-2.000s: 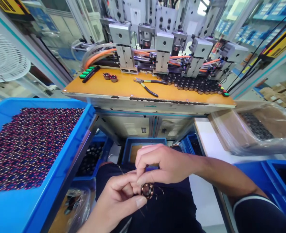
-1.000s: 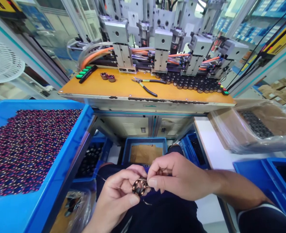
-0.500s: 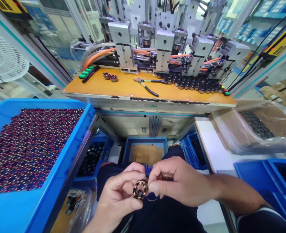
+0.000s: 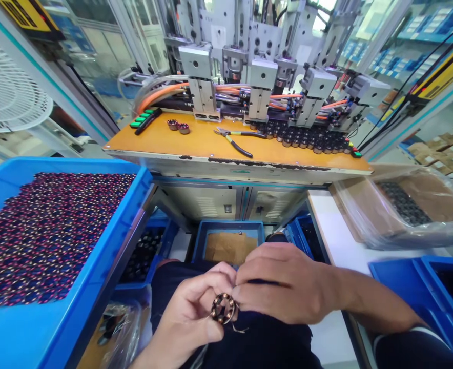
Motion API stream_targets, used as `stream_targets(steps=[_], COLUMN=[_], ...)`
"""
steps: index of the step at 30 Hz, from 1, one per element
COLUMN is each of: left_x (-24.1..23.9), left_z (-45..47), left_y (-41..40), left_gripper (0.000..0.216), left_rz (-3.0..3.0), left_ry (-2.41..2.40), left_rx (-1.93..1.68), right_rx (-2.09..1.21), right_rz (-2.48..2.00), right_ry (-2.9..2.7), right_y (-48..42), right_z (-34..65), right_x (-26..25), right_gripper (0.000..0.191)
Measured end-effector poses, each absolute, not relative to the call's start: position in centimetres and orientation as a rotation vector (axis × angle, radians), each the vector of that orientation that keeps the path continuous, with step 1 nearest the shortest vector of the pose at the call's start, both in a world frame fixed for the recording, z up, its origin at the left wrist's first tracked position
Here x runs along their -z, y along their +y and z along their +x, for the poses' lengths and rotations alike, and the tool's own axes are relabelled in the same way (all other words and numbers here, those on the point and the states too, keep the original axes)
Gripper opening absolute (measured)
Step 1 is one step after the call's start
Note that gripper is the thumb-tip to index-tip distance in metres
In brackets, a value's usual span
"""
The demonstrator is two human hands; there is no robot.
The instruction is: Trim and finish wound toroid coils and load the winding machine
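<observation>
My left hand [image 4: 188, 312] is closed around a small motor stator [image 4: 223, 309], a dark ring with copper windings on its inner teeth, held above my lap with its open face toward me. Thin loose wire ends [image 4: 240, 329] hang from its lower right side. My right hand [image 4: 284, 284] is closed, its fingertips pressed together against the stator's upper right edge. What lies between those fingertips is hidden by the hand.
A blue bin [image 4: 142, 177] full of stators is at left. Black-handled cutters [image 4: 236, 141], two stators [image 4: 178, 126] and rows of dark parts [image 4: 314, 138] lie on the orange bench [image 4: 149, 146] under the machine [image 4: 263, 77]. A plastic-lined carton [image 4: 349, 210] sits at right.
My right hand has rolled over and its fingers have closed in at the stator's edge, covering the wire seen at its fingertips before. The left hand keeps its hold; the view has shifted slightly.
</observation>
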State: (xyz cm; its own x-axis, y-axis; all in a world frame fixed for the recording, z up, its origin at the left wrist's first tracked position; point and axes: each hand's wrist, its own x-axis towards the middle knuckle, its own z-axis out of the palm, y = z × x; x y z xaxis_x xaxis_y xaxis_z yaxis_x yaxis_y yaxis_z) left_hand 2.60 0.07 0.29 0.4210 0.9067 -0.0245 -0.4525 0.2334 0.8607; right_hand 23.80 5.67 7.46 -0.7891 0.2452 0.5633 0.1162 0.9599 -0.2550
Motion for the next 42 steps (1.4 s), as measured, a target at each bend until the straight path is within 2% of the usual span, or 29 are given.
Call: stream_targets(steps=[3,13,24,29,34,38,42], left_x=[-0.1,-0.3,-0.5,-0.6,-1.0,-1.2,-0.6], left_z=[2.5,2.4,2.7,2.3,2.7,3.6,3.3], left_y=[0.1,0.0,0.0,0.0,-0.8,-1.4,-1.2], left_gripper=[0.034,0.031,0.022,0.047,0.015,0.014,0.018], left_rz=[0.909,0.848,1.107,1.151,1.043,0.859,0.909], left_ry=[0.599,0.548,0.668,0.849,0.906,0.945,0.722], left_rx=[-0.98,-0.982,-1.218,-1.188,-1.104,-1.284,-1.354], right_rx=[-0.251,-0.255,-0.465,-0.347,-0.283,-0.268,-0.318], right_rz=[-0.185,-0.166,-0.524,-0.514,-0.501,-0.632,-0.722], right_ry=[-2.418,-2.249,-2.045,-2.031,-2.045,-1.99,-1.956], right_y=[5.9,5.8,3.3,3.1,3.1,2.6,2.4], right_z=[23.1,22.5,21.4,21.3,21.4,21.2,21.2], right_x=[-6.9,-5.3,-4.2,-3.5,-3.2,-3.3,-3.7], right_gripper=[0.02,0.021,0.018,0.017,0.016,0.012,0.014])
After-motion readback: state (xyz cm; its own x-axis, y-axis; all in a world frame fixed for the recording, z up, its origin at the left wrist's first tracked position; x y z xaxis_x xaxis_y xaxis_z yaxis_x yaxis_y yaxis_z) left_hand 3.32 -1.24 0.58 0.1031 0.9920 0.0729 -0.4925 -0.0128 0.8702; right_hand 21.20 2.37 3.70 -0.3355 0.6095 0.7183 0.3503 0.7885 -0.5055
